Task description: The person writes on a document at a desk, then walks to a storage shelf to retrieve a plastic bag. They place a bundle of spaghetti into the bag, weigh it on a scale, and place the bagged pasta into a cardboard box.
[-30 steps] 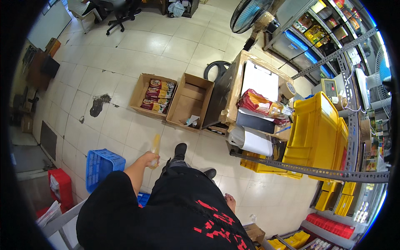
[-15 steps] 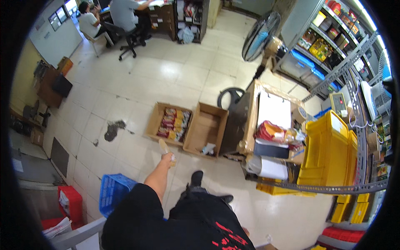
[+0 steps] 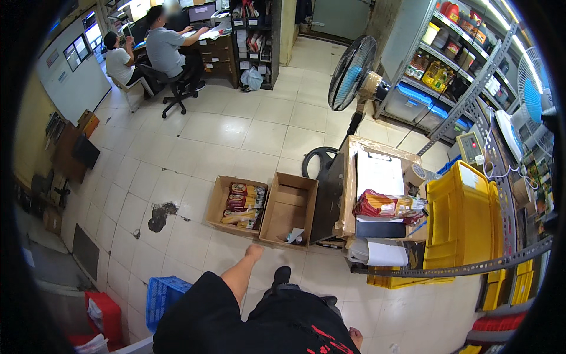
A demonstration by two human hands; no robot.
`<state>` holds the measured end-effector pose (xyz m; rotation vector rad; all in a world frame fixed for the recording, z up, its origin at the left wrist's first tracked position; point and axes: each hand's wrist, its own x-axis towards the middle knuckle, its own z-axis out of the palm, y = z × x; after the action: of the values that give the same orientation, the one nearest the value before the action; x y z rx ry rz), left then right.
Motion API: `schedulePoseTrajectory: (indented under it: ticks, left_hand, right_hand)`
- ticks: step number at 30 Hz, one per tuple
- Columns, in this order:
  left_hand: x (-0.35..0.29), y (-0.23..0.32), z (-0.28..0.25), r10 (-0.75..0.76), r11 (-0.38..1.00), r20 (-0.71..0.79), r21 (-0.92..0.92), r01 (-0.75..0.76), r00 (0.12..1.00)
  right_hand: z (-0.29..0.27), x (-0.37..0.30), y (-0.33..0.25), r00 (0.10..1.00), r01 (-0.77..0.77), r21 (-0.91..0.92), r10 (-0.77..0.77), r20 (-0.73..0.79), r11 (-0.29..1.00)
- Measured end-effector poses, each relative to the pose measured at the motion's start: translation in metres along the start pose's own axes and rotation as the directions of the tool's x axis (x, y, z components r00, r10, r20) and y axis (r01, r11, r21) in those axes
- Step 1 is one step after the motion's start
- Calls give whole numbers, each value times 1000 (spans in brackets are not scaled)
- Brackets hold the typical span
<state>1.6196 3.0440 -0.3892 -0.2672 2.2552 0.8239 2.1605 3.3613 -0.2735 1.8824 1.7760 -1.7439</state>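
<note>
My left hand [image 3: 254,252] is just in front of two open cardboard boxes on the floor. Its fingers look curled closed, and nothing shows in them. In the left box [image 3: 216,200] lie several long red-and-yellow packs [image 3: 243,202] that look like dry pasta. One paler, yellowish pack [image 3: 239,216] rests at their near end. The right box [image 3: 289,192] holds a crumpled white-and-blue scrap [image 3: 294,235] in its near corner. Low at my right side, my right hand [image 3: 355,336] shows only in part; its fingers cannot be made out.
Right of the boxes stands a taped carton [image 3: 348,177] bearing a clipboard, tape and a pasta pack [image 3: 386,205]. Beyond it are yellow crates [image 3: 460,218] and a black fan [image 3: 352,74]. A blue basket [image 3: 162,298] stands at left. Two people sit at a far desk.
The long pale pack in my left hand has been let go; a yellowish pack now lies at the near end of the left box. My hand has drawn back from the box, and my view has tilted up.
</note>
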Motion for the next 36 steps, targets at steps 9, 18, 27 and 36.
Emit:
schedulePoseTrajectory:
  ticks: [9, 18, 27, 36]
  left_hand:
    - [-34, -1, 46, -48, 933, 396, -309, 182, 917]
    - [-111, 249, 3, 662, 622, -130, -453, -638, 738]
    - [-156, 469, 48, 918, 390, -25, 246, -888, 396]
    - [-168, 486, 45, 905, 398, -147, -45, -916, 400]
  right_hand:
    - [7, -7, -100, 998, 21, 20, -20, -64, 1000]
    - [-2, 78, -269, 948, 317, 15, -317, -18, 948]
    - [-23, 145, -500, 401, 862, -339, -916, 1, 377]
    - [-12, 149, -590, 282, 710, -696, -866, 413, -101]
